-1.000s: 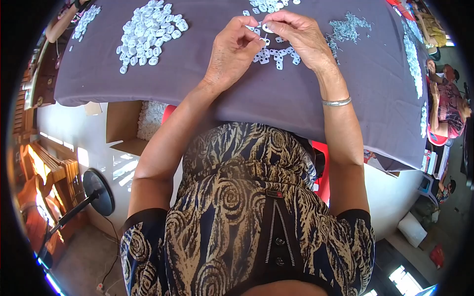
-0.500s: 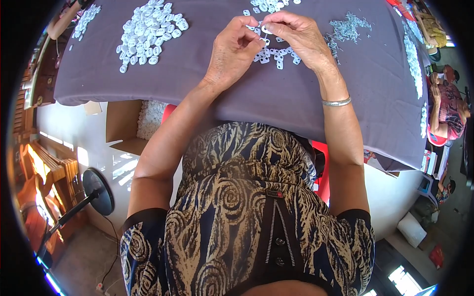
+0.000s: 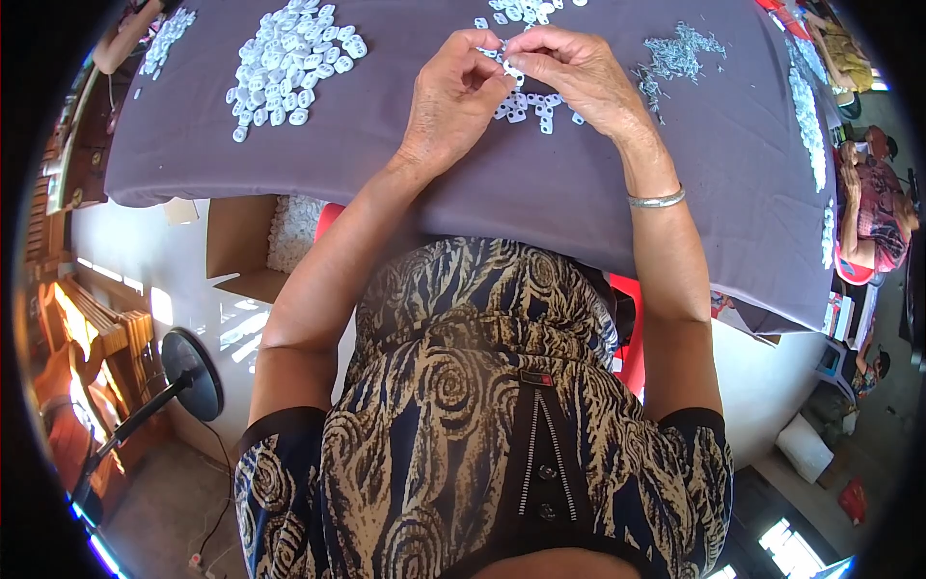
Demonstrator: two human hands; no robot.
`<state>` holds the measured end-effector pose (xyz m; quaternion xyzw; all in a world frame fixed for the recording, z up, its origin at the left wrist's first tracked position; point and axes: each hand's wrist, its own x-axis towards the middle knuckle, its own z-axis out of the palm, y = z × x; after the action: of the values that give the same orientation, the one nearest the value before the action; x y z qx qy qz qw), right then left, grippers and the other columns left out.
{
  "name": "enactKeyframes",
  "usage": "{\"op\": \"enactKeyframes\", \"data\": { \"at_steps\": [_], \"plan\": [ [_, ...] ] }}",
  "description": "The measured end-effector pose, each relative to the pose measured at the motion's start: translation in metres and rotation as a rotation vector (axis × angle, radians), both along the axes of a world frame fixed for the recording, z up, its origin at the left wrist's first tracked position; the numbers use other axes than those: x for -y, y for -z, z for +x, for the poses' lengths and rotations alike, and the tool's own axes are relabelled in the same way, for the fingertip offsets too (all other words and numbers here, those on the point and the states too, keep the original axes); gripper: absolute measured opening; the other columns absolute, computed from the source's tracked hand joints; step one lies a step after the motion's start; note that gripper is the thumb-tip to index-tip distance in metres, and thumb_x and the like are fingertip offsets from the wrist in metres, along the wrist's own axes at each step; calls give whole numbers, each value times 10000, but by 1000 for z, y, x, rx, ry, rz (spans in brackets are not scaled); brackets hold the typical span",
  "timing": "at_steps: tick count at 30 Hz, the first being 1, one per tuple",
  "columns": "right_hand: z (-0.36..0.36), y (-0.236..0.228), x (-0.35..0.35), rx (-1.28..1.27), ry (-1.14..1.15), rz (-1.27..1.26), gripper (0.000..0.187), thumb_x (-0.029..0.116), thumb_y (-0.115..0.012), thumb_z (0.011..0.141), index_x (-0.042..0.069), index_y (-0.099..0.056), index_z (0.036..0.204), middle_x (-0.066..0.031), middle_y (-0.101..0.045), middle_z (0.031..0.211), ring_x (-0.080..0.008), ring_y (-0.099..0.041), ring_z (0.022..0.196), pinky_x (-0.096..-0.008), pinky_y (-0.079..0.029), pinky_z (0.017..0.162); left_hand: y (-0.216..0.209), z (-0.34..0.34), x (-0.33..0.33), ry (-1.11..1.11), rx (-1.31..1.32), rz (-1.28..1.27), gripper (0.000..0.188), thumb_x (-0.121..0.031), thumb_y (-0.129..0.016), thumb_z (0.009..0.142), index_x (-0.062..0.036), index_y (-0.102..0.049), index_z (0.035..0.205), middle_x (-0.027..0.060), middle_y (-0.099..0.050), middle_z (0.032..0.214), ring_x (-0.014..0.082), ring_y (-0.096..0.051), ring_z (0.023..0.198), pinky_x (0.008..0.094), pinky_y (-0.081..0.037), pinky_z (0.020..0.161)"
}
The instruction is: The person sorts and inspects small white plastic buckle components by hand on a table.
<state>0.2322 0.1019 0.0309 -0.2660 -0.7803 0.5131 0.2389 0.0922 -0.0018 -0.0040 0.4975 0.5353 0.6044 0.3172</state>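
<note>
At the far middle of the table, my left hand (image 3: pixel 449 104) pinches a small white plastic piece with a hole, partly covered by the fingers. My right hand (image 3: pixel 586 81) is closed too, its thumb and forefinger on a white plastic piece (image 3: pixel 513 68) right against the left fingertips. Just below the hands lies a cluster of small white two-holed pieces (image 3: pixel 521 106) on the dark cloth. A heap of thin silvery metal pins or screws (image 3: pixel 680 56) is to the right of my right hand. Left of my left hand is a heap of rounded white pieces (image 3: pixel 289 63).
More white pieces (image 3: pixel 526 10) lie beyond my hands. The purple-grey tablecloth (image 3: pixel 357 159) hangs over the near edge. Another person's arm (image 3: pixel 125 37) reaches in at the far left; people (image 3: pixel 873 198) sit at the right. A cardboard box (image 3: pixel 239 241) stands below the table.
My right hand has moved slightly left and down, bringing its white piece against the one in my left hand. My left hand has stayed nearly still.
</note>
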Motion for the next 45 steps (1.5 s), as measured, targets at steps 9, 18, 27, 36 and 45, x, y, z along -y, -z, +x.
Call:
{"op": "enactKeyframes", "data": {
  "at_steps": [9, 18, 27, 36, 45],
  "plan": [
    [0, -5, 6, 2, -58, 43, 157, 101, -639, 872, 31, -667, 1010, -5, -650, 887, -66, -585, 820, -215, -486, 731, -2, -2, 1, 16, 101, -39, 299, -39, -642, 831, -20, -499, 1093, 10, -604, 728, 53, -536, 667, 213, -457, 583],
    [4, -11, 12, 21, -88, 155, 270, -7, -708, 772, 57, -656, 1029, 45, -583, 773, -32, -514, 676, -191, -459, 610, -15, -2, 4, 34, 300, -103, 285, -35, -642, 824, -28, -531, 1086, 38, -636, 761, 69, -540, 655, 224, -455, 561],
    [2, -6, 9, -96, -35, 386, 273, 69, -723, 710, 100, -681, 977, 2, -615, 711, -67, -556, 600, -231, -477, 544, -24, -10, 5, 86, 327, -97, 259, -74, -665, 820, -45, -585, 1064, 27, -629, 760, 78, -535, 647, 217, -444, 570],
    [-1, -7, 16, -48, -29, 529, 304, -15, -722, 704, 85, -662, 985, 23, -552, 776, -49, -491, 590, -208, -423, 530, -17, -6, 3, 52, 285, -23, 226, -48, -641, 853, -17, -574, 1067, 47, -642, 769, 80, -578, 688, 219, -485, 578],
    [-1, -14, 22, 24, -7, 722, 369, 89, -742, 713, 78, -608, 1057, -22, -549, 795, -128, -522, 582, -291, -462, 551, -17, 1, 3, 17, 364, -25, 248, 21, -610, 848, 21, -543, 1087, 55, -624, 751, 85, -581, 655, 220, -498, 573]
  ]
}}
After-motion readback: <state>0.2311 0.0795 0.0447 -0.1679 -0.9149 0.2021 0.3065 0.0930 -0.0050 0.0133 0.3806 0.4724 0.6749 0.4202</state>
